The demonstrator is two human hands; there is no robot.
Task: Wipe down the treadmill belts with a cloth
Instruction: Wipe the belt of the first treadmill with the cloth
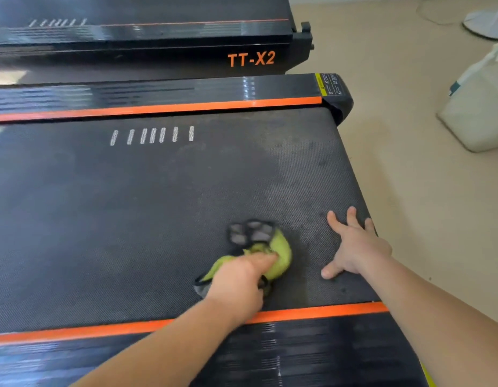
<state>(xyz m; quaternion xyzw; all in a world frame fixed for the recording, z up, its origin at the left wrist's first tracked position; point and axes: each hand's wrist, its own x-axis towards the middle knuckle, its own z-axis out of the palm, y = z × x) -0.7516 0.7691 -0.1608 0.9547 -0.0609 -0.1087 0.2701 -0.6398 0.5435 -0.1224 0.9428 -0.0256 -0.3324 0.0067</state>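
Head view: looks down on a black treadmill belt [130, 205] that fills most of the picture; two bare arms reach onto it from the lower edge
left hand [239, 277]: on the belt, fingers bent round the cloth and clamped on it, one finger stretched along its top; a little blurred
right hand [354, 247]: flat on the belt, palm down, fingers straight and spread apart, holding nothing; just beside the right end of the belt, not touching the cloth
cloth [281, 255]: bright green, bunched under the left hand and touching the belt; a grey and black part sticks out on the far side
belt surface: dark, finely textured, with dusty grey patches and darker spots around the cloth and the right hand
white marks [153, 135]: a row of short slanted stripes on the far part of the belt
near orange stripe [312, 310]: runs along the front edge of the belt, under the left forearm
far orange stripe [158, 108]: runs along the back edge
yellow label [321, 84]: beyond the far stripe at its right end, print too small to read
second treadmill [130, 37]: behind the first, also black, with orange letters TT-X2 on its side
floor [409, 79]: beige, to the right of both machines
white bag [479, 113]: on the floor at the right, well apart from the belt
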